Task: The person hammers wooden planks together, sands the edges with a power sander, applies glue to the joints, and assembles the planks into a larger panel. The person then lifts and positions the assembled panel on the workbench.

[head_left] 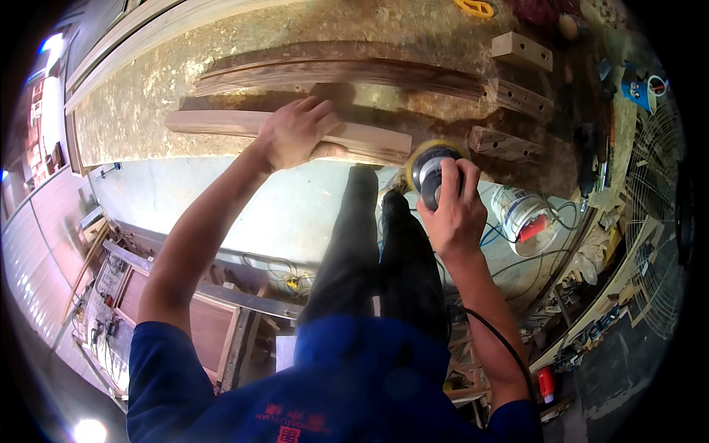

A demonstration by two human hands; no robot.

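My left hand (pixel 299 134) is wrapped over the middle of a pale, slightly curved wooden bar (pixel 377 140), pressing it against the near edge of the workbench (pixel 258 29). In my right hand (pixel 456 214) is an orbital sander (pixel 432 164) with a yellowish round pad. The sander is held tilted at the bar's right end; whether the pad touches the wood I cannot tell. A black hose or cord (pixel 491 328) runs along my right forearm. Behind the bar lie darker long wooden strips (pixel 332 76), side by side.
Wooden blocks with drilled holes (pixel 521 52) stand at the bench's right. A white bucket (pixel 509 210) with something red inside is on the floor, among loose cables (pixel 543 258). At far right are a wire fan guard (pixel 657 159) and a blue container (pixel 636 90).
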